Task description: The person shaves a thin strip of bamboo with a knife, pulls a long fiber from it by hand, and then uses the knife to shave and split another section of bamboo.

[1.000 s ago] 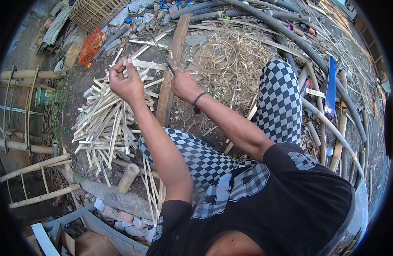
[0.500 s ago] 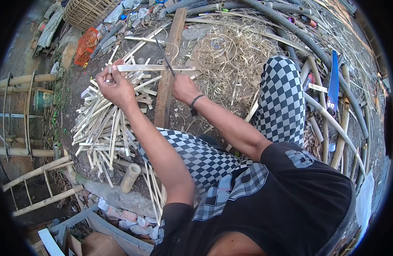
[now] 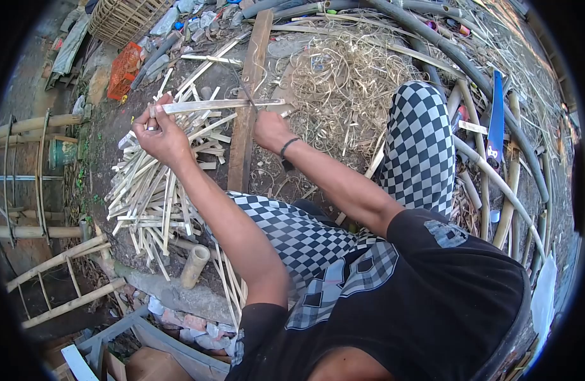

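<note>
My left hand [image 3: 158, 134] pinches one end of a flat bamboo strip [image 3: 216, 105], which runs level toward three o'clock. My right hand [image 3: 271, 131] is clenched around a knife [image 3: 247, 95], its blade meeting the strip's far end. At seven o'clock lies a pile of cut bamboo slats [image 3: 156, 190]; a wooden plank [image 3: 248, 101] runs beneath the strip.

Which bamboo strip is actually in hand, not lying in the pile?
The long flat strip held level between left hand and right hand, raised above the pile of cut strips on the ground.
</note>
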Motion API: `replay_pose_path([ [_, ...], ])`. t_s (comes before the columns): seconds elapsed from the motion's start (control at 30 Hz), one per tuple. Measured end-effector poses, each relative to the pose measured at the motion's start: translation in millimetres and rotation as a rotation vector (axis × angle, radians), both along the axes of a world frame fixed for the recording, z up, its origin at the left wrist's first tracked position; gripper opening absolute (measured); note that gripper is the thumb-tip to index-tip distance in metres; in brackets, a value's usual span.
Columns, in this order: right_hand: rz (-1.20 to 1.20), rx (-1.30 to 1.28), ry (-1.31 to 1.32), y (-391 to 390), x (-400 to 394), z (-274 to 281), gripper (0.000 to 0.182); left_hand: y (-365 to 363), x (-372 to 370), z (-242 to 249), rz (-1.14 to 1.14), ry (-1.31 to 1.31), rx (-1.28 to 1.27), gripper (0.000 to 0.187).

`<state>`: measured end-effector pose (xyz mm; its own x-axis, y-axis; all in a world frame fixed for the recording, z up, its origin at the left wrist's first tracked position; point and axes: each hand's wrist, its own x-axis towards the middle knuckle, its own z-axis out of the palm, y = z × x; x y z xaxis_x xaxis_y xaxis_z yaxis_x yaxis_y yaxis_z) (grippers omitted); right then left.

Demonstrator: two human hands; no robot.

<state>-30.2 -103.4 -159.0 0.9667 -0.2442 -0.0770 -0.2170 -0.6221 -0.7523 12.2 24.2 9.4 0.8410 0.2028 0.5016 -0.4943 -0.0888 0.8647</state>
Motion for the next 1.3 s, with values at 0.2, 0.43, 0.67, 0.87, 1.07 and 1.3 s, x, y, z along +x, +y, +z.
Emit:
replay_pose_path([
  [0.2,0.08,-0.011,-0.331,3.3,-19.3,70.0,0.02,-15.5,-7.9,6.8,-0.044,-0.01,-0.033,0.015],
  [0.43,-0.039,-0.111,0.054,-29.8,-15.9,-53.2,0.023,-3.5,2.0,-3.0,-0.024,-0.053,-0.043,0.013],
  [0.67,0.064,-0.05,-0.106,-12.4,-7.6,53.8,0.024,-18.3,-2.4,2.3,-0.021,-0.055,0.06,0.015],
  [0.87,-0.078,-0.072,0.093,-35.7,-11.5,-68.1,0.03,-19.6,-8.1,4.2,-0.072,-0.046,0.041,0.016],
  [1.07,-0.065,-0.036,0.252,-53.4,5.4,-28.2,0.025,-31.4,-13.8,10.1,-0.012,-0.046,0.138,0.015],
  [1.3,-0.021,-0.026,-0.222,-13.9,-7.7,17.9,0.021,-29.5,-7.4,7.3,-0.049,-0.054,0.073,0.015],
])
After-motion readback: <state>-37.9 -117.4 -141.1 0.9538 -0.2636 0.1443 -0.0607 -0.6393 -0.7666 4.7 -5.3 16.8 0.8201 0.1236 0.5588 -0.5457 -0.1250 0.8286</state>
